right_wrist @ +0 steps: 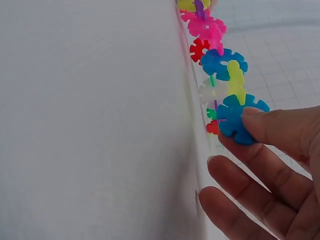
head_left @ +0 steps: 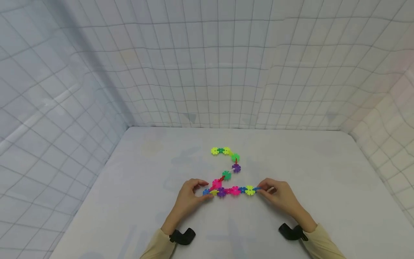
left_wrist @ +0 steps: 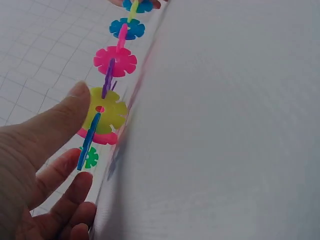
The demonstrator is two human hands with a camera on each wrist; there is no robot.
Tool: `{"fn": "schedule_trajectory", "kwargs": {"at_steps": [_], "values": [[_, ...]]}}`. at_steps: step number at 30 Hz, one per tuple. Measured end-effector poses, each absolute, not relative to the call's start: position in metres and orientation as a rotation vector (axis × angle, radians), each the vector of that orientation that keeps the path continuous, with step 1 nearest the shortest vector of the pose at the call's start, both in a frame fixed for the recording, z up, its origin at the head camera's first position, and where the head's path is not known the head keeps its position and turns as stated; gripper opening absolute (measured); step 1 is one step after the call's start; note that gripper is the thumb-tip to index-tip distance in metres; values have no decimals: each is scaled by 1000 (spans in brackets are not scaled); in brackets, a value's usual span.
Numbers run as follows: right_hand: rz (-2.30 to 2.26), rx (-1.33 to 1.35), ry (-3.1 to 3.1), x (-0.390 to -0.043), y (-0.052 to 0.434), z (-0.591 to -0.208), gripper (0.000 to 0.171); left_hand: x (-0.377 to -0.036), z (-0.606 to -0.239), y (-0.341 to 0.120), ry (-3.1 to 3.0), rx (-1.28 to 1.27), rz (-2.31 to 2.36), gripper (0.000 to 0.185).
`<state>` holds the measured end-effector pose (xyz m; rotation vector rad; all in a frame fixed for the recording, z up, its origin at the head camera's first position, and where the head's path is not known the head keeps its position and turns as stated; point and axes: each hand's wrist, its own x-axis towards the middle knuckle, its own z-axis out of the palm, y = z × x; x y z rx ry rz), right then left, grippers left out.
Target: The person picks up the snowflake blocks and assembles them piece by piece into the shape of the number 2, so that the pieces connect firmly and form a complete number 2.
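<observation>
A chain of small plastic snowflake discs lies on the white table near its front middle, bent into the shape of a 2, with its bottom row stretched between the two hands. The left hand pinches the row's left end, thumb against the yellow disc and fingers curled below it; the right hand pinches the right end, thumb and forefinger closed on the blue disc. Each disc looks thin, stiff and very light, so weight is no concern. The weak points are likely the joints, where one disc's slot merely slides over the next at a right angle; these should flex or pop apart if the chain is bent or lifted from one end alone. The smooth plastic may slip under a loose grip. It seems best held as it is now, by the flat faces of the end discs, both ends together, kept level and close to the table.
</observation>
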<state>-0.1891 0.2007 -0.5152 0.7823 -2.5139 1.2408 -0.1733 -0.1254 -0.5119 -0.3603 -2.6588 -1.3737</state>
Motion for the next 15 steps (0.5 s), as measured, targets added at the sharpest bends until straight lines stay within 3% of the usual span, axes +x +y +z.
{"fn": "schedule_trajectory", "kwargs": {"at_steps": [5,15], "values": [[1214,770,-2621,-188,205,-517,17,-176,-516,-130,-2794,-437,-1327,45],[1291,841,-2710,-185,206,-515,11,-174,-522,-135,-2752,-429,-1337,35]]}}
